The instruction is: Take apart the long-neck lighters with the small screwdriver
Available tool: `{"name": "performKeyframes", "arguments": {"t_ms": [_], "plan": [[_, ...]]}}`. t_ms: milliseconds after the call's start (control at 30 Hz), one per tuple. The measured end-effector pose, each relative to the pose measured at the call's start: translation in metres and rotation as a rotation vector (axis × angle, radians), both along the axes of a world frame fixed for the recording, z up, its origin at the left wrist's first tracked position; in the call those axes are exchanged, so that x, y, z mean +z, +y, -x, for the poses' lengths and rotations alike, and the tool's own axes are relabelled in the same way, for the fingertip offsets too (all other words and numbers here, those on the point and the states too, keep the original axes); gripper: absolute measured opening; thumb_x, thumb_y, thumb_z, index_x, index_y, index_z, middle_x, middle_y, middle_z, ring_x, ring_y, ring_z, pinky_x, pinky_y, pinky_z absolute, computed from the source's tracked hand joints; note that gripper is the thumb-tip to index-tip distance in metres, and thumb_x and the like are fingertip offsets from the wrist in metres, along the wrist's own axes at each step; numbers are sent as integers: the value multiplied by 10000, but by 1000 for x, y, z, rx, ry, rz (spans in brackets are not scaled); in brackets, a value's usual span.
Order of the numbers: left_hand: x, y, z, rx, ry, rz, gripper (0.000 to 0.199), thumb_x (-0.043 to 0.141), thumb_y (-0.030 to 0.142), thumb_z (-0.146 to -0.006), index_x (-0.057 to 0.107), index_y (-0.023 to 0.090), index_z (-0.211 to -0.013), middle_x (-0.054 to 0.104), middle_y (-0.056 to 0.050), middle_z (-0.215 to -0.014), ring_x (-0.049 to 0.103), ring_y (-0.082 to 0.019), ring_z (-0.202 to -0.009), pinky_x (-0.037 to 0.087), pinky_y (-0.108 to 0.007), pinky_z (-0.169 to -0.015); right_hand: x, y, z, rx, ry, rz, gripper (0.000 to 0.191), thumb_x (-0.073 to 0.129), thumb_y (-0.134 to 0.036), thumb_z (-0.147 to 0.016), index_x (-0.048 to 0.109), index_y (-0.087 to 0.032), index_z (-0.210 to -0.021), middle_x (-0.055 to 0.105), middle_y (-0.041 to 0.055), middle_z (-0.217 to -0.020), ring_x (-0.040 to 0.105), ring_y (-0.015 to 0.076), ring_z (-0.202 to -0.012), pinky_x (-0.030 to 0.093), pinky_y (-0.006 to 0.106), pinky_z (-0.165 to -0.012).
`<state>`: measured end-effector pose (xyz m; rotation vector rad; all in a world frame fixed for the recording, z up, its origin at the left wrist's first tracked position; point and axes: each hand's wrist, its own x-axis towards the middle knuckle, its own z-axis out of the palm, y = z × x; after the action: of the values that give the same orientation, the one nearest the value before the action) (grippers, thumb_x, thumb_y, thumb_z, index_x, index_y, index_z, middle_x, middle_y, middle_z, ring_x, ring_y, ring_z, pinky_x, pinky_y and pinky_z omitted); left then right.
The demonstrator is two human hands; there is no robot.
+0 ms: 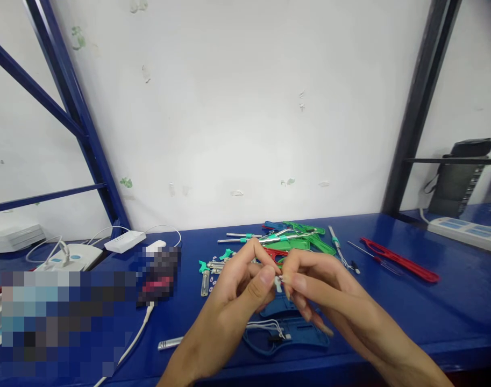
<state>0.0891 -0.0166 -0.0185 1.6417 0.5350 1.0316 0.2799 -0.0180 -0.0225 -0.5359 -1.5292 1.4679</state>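
My left hand (241, 290) and my right hand (326, 285) meet in front of me, their thumbs and fingertips pinched on a small white part (278, 284) between them. Most of that part is hidden by the fingers. Below the hands lies an open blue plastic casing (305, 332) with white wires (269, 324) and a small black piece in it. A second blue shell (275, 306) sits just behind it, partly covered. A silver metal tube (170, 343) reaches out from under my left wrist.
Green casings (326, 244), silver rods and small metal plates (205, 282) lie behind my hands. To the right are a red casing (402, 260) and a thin rod. A white power strip (467, 234) stands far right. A white cable (134, 341) crosses the left side.
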Motion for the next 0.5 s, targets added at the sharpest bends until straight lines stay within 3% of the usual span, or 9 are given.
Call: {"name": "performKeyframes", "arguments": {"t_ms": [300,500], "plan": [[-5,1,-3,-14,-43,38,256,511,475,-1060,489,230,-990,324,81,-684,207,-103,-592,205,-267,-568,3,-3,2,-37,10,28,324,731,-466,-909,659,-172,-791,521,-26,-632,457,76,-551,308,138,-412],[-3,1,-1,-3,-28,22,262,521,458,-1060,499,217,-958,379,65,-722,265,-101,-624,250,-254,-595,-2,0,2,5,11,0,318,719,-465,-919,646,-176,-807,516,-31,-638,465,82,-547,317,152,-412]]}}
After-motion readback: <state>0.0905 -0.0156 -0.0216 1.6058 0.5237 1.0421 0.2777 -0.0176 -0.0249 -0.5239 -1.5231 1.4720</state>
